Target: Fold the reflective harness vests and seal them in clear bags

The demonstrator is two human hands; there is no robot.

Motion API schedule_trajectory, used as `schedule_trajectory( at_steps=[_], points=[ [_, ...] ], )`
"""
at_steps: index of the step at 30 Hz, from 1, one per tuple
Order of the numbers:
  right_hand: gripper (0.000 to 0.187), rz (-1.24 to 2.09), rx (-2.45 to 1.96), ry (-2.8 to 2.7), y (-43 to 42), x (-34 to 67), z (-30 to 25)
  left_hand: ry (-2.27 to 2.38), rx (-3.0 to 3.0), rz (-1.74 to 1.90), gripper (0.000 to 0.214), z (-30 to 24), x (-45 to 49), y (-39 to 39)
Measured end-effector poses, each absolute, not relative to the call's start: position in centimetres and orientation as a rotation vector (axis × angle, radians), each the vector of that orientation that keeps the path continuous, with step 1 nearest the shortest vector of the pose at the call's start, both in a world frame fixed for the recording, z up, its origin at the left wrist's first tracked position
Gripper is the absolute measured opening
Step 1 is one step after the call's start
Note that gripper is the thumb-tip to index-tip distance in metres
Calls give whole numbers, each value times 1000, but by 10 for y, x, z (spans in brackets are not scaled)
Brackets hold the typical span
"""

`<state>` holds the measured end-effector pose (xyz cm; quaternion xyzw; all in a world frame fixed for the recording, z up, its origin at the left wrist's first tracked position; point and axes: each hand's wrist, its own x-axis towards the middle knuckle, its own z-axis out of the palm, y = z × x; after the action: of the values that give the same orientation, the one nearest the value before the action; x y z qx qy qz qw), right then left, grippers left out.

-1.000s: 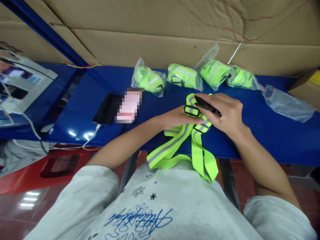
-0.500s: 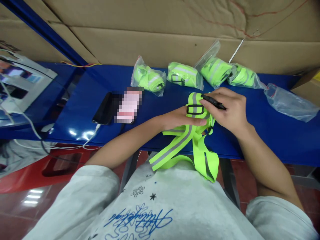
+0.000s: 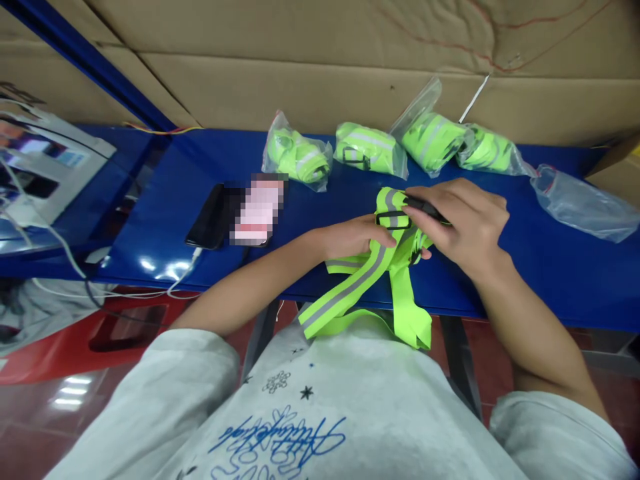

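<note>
L hand [image 3: 353, 239] closed on neon strap [image 3: 350, 291], thumb on top, fingers mostly hidden; R hand [image 3: 470, 220] pinches blk clip [image 3: 424, 206] w/ thumb & fingers. Strap bunched btwn hands over blue table [image 3: 540, 273], loops hanging twd shirt [image 3: 370, 393]. 4 bagged straps [image 3: 373, 148] behind, nr flat clear bag [image 3: 585, 205].

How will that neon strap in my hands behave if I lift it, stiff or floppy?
Probably floppy: the strap hangs in loose bends past the edge of the blue table. Likely light too, being a thin, flat band. The black buckle should stay rigid, since its frame looks straight-edged and unbent.
</note>
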<state>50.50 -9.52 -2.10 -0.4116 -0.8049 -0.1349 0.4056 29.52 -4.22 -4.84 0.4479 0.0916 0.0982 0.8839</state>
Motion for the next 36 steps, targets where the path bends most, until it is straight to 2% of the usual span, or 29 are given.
schedule_trajectory(
  at_steps=[6, 10, 13, 16, 19, 23, 26, 30, 36],
  points=[
    [32, -452, -1042, -2123, -96, 507, -28, 347, 1200, 380, 44, -45, 297, -52],
    [27, -67, -1120, -1976, -97, 494, -20, 390, 1259, 464, 41, -55, 301, -53],
    [43, 312, -1241, -1778, -94, 487, -15, 317, 1321, 433, 37, -56, 300, -53],
    [60, 514, -1287, -1659, -88, 486, -18, 271, 1305, 429, 34, -50, 299, -55],
    [57, 378, -1295, -1704, -86, 488, -23, 302, 1254, 345, 37, -45, 297, -54],
    [29, -77, -1196, -1931, -93, 495, -23, 379, 1141, 248, 39, -45, 296, -49],
    [27, -212, -1144, -1986, -98, 500, -18, 289, 1035, 222, 42, -48, 295, -47],
    [29, -158, -1183, -1946, -94, 502, -17, 266, 1039, 217, 47, -48, 295, -48],
    [33, 82, -1176, -1814, -85, 496, -26, 346, 1148, 234, 36, -43, 294, -52]
  ],
)
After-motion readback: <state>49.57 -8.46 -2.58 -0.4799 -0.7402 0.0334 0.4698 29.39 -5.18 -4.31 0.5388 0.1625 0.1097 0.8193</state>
